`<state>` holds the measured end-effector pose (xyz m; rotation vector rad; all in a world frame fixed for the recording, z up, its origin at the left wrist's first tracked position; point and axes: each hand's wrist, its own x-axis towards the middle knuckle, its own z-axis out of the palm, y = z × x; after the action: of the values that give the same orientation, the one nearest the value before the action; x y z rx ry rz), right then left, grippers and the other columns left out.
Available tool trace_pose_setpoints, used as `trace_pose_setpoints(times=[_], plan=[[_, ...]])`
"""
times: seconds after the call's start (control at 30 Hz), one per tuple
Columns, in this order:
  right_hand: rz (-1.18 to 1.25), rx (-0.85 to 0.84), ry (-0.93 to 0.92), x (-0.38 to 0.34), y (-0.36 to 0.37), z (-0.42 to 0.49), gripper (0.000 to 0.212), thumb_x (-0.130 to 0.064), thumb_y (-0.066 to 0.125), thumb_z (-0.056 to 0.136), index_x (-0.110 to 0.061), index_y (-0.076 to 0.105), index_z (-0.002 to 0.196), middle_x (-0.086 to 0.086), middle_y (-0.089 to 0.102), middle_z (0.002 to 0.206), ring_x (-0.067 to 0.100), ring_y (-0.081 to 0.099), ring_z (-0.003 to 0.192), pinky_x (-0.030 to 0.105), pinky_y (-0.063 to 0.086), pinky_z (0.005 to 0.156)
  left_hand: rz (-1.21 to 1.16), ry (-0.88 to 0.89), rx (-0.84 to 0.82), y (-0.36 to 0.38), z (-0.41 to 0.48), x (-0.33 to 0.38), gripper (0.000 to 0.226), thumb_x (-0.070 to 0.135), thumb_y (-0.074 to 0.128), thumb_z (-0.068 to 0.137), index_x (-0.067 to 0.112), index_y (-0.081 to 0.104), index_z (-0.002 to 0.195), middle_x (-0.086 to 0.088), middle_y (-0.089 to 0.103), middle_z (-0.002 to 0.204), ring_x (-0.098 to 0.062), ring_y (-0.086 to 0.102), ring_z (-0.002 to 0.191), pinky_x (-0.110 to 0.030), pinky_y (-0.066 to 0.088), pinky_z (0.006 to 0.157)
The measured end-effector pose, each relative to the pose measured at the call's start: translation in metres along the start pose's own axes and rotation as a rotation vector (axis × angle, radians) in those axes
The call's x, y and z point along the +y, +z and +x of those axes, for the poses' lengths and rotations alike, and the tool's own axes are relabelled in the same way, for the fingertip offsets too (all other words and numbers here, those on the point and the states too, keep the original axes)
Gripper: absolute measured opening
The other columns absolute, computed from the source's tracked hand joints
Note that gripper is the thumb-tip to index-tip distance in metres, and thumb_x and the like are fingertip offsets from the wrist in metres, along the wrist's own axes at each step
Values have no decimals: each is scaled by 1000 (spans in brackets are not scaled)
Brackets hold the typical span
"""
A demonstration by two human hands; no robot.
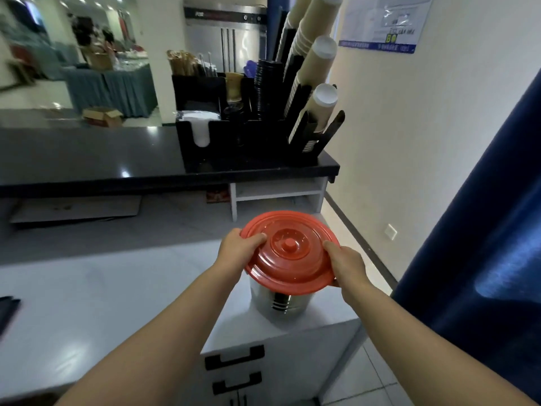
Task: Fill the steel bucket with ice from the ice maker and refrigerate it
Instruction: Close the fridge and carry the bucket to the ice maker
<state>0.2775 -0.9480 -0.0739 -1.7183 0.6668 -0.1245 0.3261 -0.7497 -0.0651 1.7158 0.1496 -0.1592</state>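
Note:
A steel bucket (279, 301) stands on the right end of a white counter (117, 294). A round orange-red lid (289, 253) with a small centre knob covers its top, tilted a little toward me. My left hand (240, 247) grips the lid's left rim, thumb on top. My right hand (347, 263) grips the right rim the same way. The lid hides the bucket's inside. A steel appliance (225, 36) stands far back beyond the dark counter.
A dark counter (102, 159) runs across behind, carrying a black organiser (234, 136) with paper cups, lids and straws. White drawers with black handles (234, 358) sit below the bucket. A blue curtain (483, 244) hangs at the right, by the wall.

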Motion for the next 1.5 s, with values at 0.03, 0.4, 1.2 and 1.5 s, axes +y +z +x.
trace_pose_setpoints(times=[0.03,0.4,1.2,1.5], plan=[[-10,-27,-14,-1,9,-4,22,-36,54,84,-16,63,84,5,68,81,24,67,76,42,60,68,2,-4,22,-10,-5,-2,25,26,68,81,12,61,101,-11,70,92,-24,69,81,-39,58,78],[-109,-333,-105,-17,125,-55,25,-41,51,85,-19,62,81,8,71,80,25,69,74,34,57,60,-29,-15,361,-139,-58,-28,16,21,68,80,10,67,91,-10,71,89,-25,67,85,-39,56,80],[-233,-787,-241,-39,438,-316,27,-39,53,84,-12,60,84,13,69,82,28,69,72,40,60,64,-88,-91,836,-505,-212,-123,11,26,72,76,17,65,78,-7,71,80,-27,67,80,-39,56,74],[-170,-919,-180,-38,544,-414,17,-34,60,80,-18,62,77,-3,68,54,16,68,54,27,52,49,-159,-78,922,-626,-266,-155,12,24,70,77,14,67,83,2,72,64,-12,70,62,-23,54,52]])
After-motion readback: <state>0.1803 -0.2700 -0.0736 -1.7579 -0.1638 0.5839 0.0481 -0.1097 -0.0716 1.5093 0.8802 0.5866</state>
